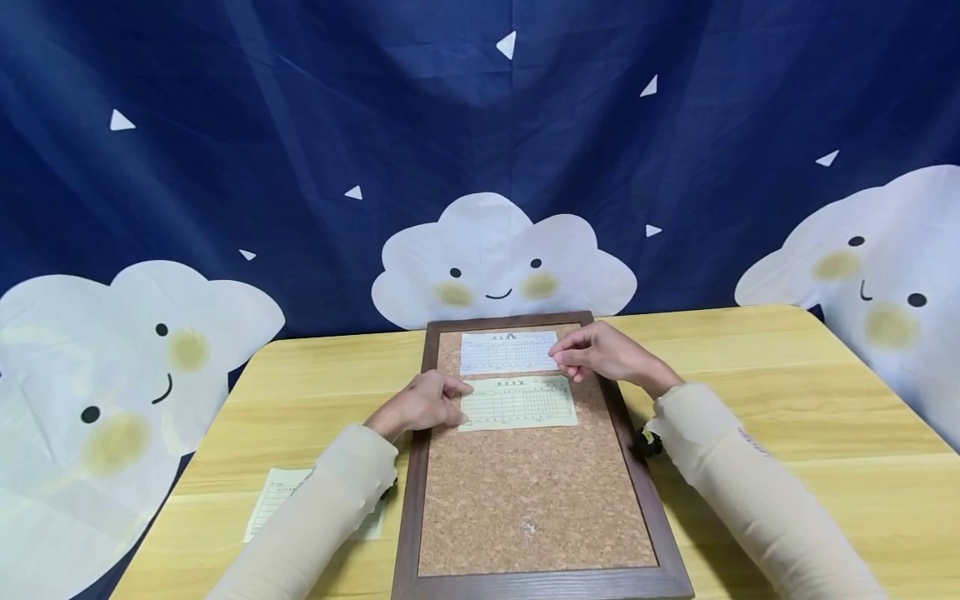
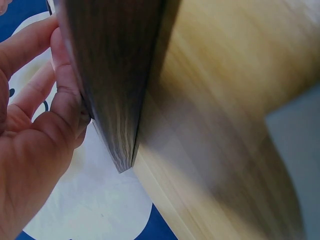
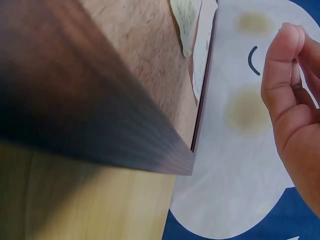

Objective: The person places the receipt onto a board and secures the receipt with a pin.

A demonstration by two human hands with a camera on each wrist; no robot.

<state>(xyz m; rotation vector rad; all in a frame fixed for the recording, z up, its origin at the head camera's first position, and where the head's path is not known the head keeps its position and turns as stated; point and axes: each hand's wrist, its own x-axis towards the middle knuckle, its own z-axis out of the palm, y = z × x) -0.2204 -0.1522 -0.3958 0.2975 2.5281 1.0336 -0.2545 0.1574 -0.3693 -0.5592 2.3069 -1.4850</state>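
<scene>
A brown-framed corkboard [image 1: 536, 492] lies on the table, bearing two printed form slips. The whitish slip [image 1: 502, 353] is at the board's far end, with the pale green slip [image 1: 517, 404] just below it. My left hand [image 1: 427, 400] reaches over the left frame, its thumb and index finger at the green slip's left edge. In the left wrist view, those fingers lie beside the dark frame [image 2: 112, 85]. At the whitish slip's right edge is my right hand [image 1: 607, 354]. Its thumb and index fingertips [image 3: 290, 37] meet; I cannot tell whether something tiny is between them.
Another pale green slip [image 1: 277, 492] lies on the table left of the board, partly hidden by the left sleeve [image 1: 330, 492]. Small clear or whitish bits [image 1: 529, 527] show on the lower cork. Behind the wooden table [image 1: 787, 375] hangs a dark blue cloud-print cloth [image 1: 502, 108].
</scene>
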